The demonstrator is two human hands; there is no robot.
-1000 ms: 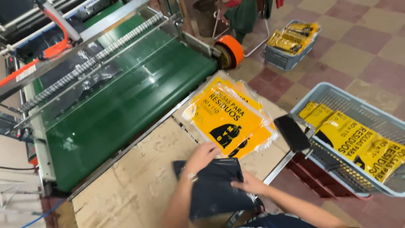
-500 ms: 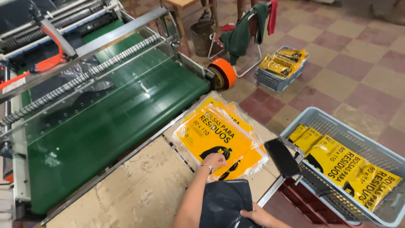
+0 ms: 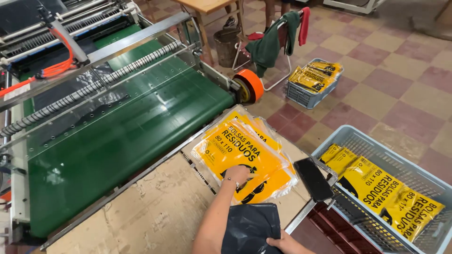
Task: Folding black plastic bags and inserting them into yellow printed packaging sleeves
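Left hand presses the top yellow packet at mid-desk; right hand grips a folded dark bag, seemingly ready for packing.

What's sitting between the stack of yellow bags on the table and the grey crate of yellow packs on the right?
In the head view, a flat black phone-like slab lies at the table's edge between the yellow bag stack and the grey crate.

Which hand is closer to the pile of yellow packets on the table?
Left. The left hand rests on the yellow packets. The right hand is lower down, holding the dark folded bag.
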